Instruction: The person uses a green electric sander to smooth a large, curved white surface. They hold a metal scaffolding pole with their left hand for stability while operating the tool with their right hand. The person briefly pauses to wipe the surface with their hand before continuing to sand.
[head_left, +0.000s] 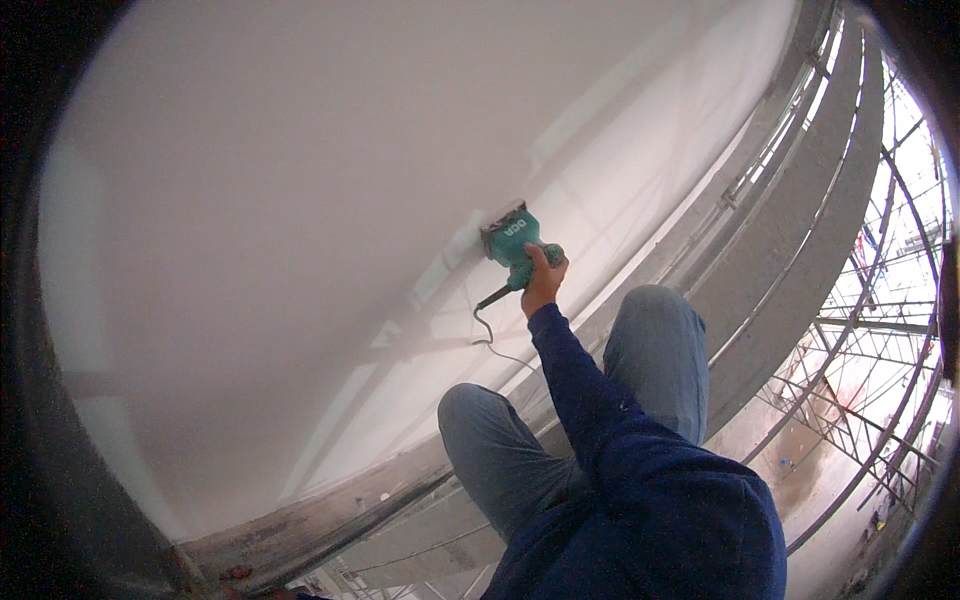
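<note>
A green corded finishing sander [516, 240] is gripped in the right hand [545, 278], with the fingers closed around its rear body and the thumb laid along the near side. It is held out at arm's length, its dark pad seemingly set against the broad, smooth pale surface [250, 250]. The left hand cannot be clearly made out, so its grip cannot be told. For even contact, the pad is best kept flat, with light pressure and without tipping onto a corner; the wrist should probably be kept in line with the forearm.

Wide open room is left on the pale surface to the left of the tool. To the right, that surface is bounded by long grey planks [760, 290], and the bent knees [655, 335] are placed below. The power cord [488, 335] hangs in a loop under the sander and should be kept clear of the pad.
</note>
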